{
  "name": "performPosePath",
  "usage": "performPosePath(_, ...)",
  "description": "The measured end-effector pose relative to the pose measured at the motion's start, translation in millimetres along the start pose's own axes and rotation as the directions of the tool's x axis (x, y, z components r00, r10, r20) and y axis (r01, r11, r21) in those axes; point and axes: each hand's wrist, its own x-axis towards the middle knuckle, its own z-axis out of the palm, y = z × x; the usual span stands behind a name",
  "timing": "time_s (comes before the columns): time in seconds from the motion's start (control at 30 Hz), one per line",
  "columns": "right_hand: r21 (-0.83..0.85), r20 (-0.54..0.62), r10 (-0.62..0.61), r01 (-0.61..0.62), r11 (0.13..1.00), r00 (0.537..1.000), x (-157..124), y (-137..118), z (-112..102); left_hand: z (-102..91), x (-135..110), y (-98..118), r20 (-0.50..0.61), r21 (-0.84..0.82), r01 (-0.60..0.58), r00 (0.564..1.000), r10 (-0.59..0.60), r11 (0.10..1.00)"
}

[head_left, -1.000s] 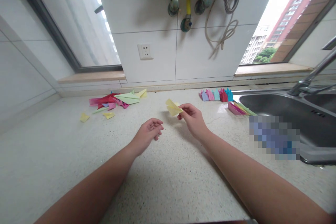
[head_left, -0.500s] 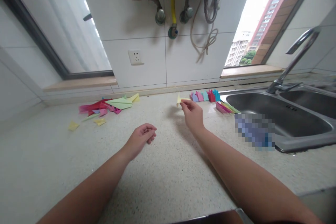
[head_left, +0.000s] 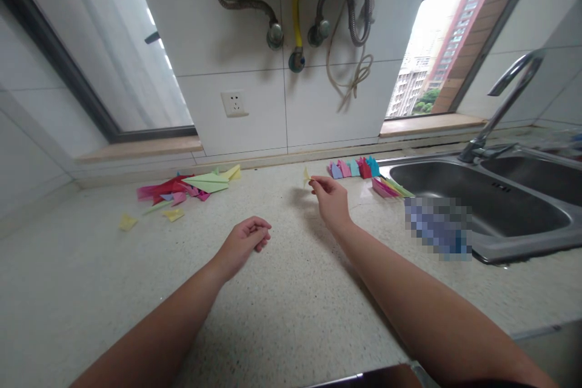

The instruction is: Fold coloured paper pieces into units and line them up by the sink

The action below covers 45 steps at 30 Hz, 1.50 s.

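While my right hand [head_left: 331,201] pinches a yellow paper [head_left: 306,177] above the counter [head_left: 273,303], left of some folded papers [head_left: 354,168], my left hand [head_left: 245,244], half-curled, stays clear of it; a blurred-out thing [head_left: 437,227] lies beside the sink [head_left: 527,245].

A kitchen, no doubt: on the right gleamed a double-bowl metal sink [head_left: 527,245] with its gooseneck faucet [head_left: 504,108], set into a speckled countertop [head_left: 273,315]! Across the far tiled wall [head_left: 191,36], corrugated hoses [head_left: 245,3] ran to shut-off valves [head_left: 275,35] beside a yellow hose [head_left: 297,6], a power socket [head_left: 234,104] sat lower left, and the right window [head_left: 418,60] showed a high-rise [head_left: 461,21].
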Motion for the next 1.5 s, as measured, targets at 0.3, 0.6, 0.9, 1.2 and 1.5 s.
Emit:
performPosePath(0.3, 0.123, 0.066, 0.054, -0.062, 0.990, 0.996, -3.3, -6.9, 4.0, 1.0, -0.6, 2.9, -0.023, 0.013, 0.023, 0.999, -0.023, 1.000)
performPosePath(0.6, 0.334, 0.192, 0.132, -0.191, 0.923, 0.972, -6.7, -12.9, 6.3, 0.3, 0.4, 2.6, -0.012, 0.012, 0.017, 1.000, -0.016, 1.000)
performPosePath(0.9, 0.330, 0.205, 0.257, -0.314, 0.890, 0.944, -9.7, -17.9, 9.3, -1.2, 0.1, 1.8, 0.007, 0.025, 0.004, 1.000, -0.004, 1.000)
performPosePath(1.2, 0.332, 0.155, 0.312, -0.347, 0.877, 0.937, -12.4, -8.1, 13.0, -0.3, 0.5, 1.5, 0.013, 0.020, 0.007, 1.000, -0.007, 1.000)
performPosePath(1.5, 0.371, 0.138, 0.374, -0.398, 0.839, 0.917, -11.5, -6.3, 12.8, -1.0, 0.1, 1.7, 0.022, 0.021, 0.009, 1.000, -0.009, 1.000)
